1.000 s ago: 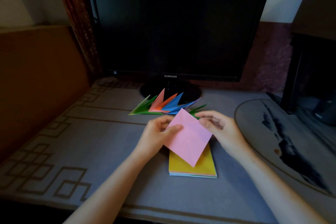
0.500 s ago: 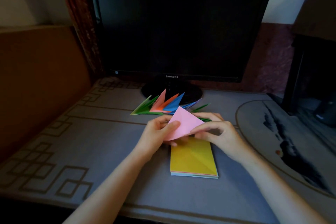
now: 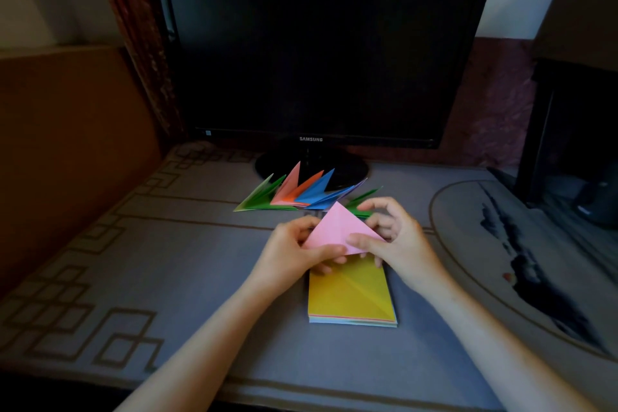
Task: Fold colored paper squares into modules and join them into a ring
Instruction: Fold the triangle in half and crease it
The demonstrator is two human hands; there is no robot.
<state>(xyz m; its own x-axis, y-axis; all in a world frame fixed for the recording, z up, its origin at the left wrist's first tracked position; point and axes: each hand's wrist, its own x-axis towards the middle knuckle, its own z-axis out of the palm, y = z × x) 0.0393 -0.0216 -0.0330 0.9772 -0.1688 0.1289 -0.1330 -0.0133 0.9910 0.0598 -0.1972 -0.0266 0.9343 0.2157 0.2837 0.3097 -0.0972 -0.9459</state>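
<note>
Grey surface (image 3: pixel 187 278) carries the yellow-topped paper stack (image 3: pixel 351 298) just under the fingers (image 3: pixel 361 241) and finished modules (image 3: pixel 294 197) just beyond them. Left hand (image 3: pixel 294 252) and right hand (image 3: pixel 401 241) pinch the pink sheet (image 3: pixel 337 227), doubled into a triangle. This looks like an early fold, and the next move is probably sharpening its crease.

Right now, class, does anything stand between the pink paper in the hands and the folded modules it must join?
Nothing visible does. The left hand and right hand pinch the pink paper above the stack; the modules lie just behind it.
</note>
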